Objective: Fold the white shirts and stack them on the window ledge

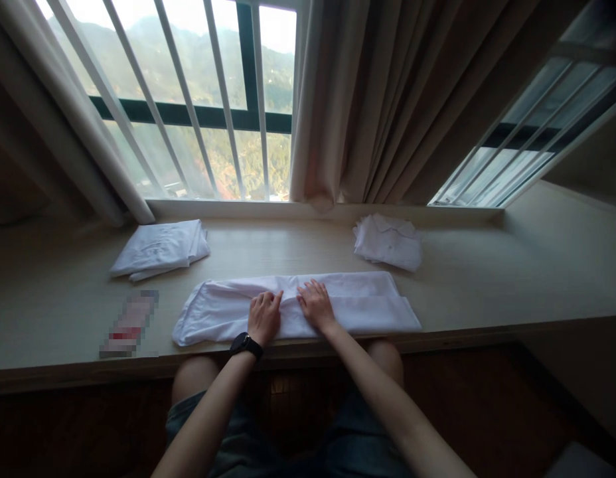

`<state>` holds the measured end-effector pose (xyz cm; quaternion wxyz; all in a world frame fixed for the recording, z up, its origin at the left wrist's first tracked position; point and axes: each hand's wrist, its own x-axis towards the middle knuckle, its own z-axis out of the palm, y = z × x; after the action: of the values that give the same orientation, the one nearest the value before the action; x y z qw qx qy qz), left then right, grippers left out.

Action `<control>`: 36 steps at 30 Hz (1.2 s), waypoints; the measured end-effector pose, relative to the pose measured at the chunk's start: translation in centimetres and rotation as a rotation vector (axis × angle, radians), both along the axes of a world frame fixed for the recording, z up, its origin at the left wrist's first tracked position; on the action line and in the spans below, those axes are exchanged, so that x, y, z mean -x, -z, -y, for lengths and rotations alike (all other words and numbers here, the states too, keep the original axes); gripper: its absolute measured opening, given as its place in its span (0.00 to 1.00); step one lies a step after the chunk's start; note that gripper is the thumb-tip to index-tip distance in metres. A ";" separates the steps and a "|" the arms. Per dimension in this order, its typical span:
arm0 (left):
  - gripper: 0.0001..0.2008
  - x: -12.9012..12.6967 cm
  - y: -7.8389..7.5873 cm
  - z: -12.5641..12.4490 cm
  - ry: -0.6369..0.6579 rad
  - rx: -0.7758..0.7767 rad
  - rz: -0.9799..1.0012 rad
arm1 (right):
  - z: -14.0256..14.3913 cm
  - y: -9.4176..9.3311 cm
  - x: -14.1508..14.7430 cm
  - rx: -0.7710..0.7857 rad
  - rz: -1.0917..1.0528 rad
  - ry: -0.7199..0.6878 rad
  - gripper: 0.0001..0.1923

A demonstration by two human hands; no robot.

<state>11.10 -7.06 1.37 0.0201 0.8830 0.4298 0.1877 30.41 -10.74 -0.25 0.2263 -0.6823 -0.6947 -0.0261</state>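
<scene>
A long white garment [362, 302], folded into a strip, lies across the board in front of me. Whether it is a shirt or trousers I cannot tell. Near its middle my left hand [265, 318], with a black watch on the wrist, has its fingers curled down into the cloth, and small creases run out from them. Just to the right, my right hand [315, 305] rests flat on the fabric with fingers stretched out. The garment's left end looks rounded and rumpled; its right end shows layered edges.
Behind the strip sit a folded white cloth bundle [158, 247] at left and a folded white shirt [389, 240] with a collar at right. A pixelated flat item [129, 325] lies at left on the pale wooden board [467, 279]. Curtains [338, 99] and a barred window stand behind.
</scene>
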 end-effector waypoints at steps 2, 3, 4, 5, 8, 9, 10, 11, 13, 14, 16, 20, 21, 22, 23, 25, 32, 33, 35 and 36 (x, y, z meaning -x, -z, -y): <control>0.27 0.0 0.7 0.1 0.067 -0.032 -0.016 | 1.2 0.4 -1.2 0.030 0.022 0.000 0.23; 0.27 -0.1 1.2 0.2 0.096 -0.022 -0.022 | 1.9 0.7 -2.1 0.052 0.026 -0.002 0.23; 0.26 -0.2 1.7 0.3 0.104 -0.004 -0.027 | 2.6 0.9 -3.3 0.076 0.028 0.002 0.24; 0.26 -0.3 2.2 0.4 0.091 0.013 -0.029 | 3.3 1.2 -4.8 0.101 0.030 0.013 0.24; 0.28 -0.7 3.3 0.3 0.007 0.031 -0.032 | 5.5 1.8 -10.6 0.167 0.057 0.114 0.24; 0.28 -0.9 3.4 0.2 -0.019 0.032 -0.032 | 6.2 1.9 -12.8 0.185 0.068 0.175 0.24; 0.28 -1.0 3.5 0.1 -0.039 0.033 -0.032 | 6.8 1.9 -15.0 0.199 0.072 0.251 0.24; 0.28 -1.1 3.5 0.1 -0.059 0.035 -0.027 | 7.4 1.9 -17.1 0.208 0.070 0.338 0.24; 0.27 -1.2 3.3 0.1 -0.092 0.032 -0.007 | 8.3 1.7 -20.8 0.207 0.031 0.523 0.24; 0.26 -1.2 3.1 0.1 -0.100 0.026 0.004 | 8.7 1.5 -22.3 0.202 -0.016 0.606 0.24; 0.25 -1.1 2.8 0.3 -0.085 0.006 0.017 | 9.3 1.0 -24.7 0.188 -0.192 0.736 0.24; 0.28 -0.9 2.3 0.7 0.032 -0.012 -0.015 | 9.8 0.1 -27.4 0.208 -0.527 0.812 0.27; 0.29 -0.8 2.3 0.7 0.059 -0.004 -0.031 | 9.9 -0.1 -27.8 0.231 -0.572 0.803 0.27; 0.29 -0.8 2.3 0.7 0.078 0.009 -0.049 | 10.0 -0.3 -28.0 0.260 -0.613 0.789 0.27; 0.28 -0.9 2.3 0.6 0.089 0.026 -0.067 | 10.0 -0.5 -28.2 0.288 -0.662 0.772 0.25; 0.28 -0.9 2.3 0.6 0.089 0.059 -0.093 | 10.1 -0.9 -28.3 0.342 -0.760 0.742 0.22; 0.28 -1.0 2.4 0.5 0.075 0.071 -0.067 | 9.6 -2.7 -28.4 0.472 -1.016 0.652 0.20; 0.28 -1.0 2.5 0.5 0.080 0.068 -0.057 | 9.6 -2.9 -28.5 0.498 -1.046 0.636 0.19; 0.27 -0.9 2.6 0.4 0.090 0.062 -0.036 | 9.6 -3.3 -28.5 0.559 -1.101 0.612 0.19; 0.27 -0.9 2.7 0.4 0.092 0.060 -0.027 | 9.6 -3.5 -28.5 0.593 -1.121 0.608 0.20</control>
<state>11.96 -7.46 -1.36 0.0495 0.9032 0.3945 0.1615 58.94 -20.35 3.21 0.3374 -0.7898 -0.2295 0.4580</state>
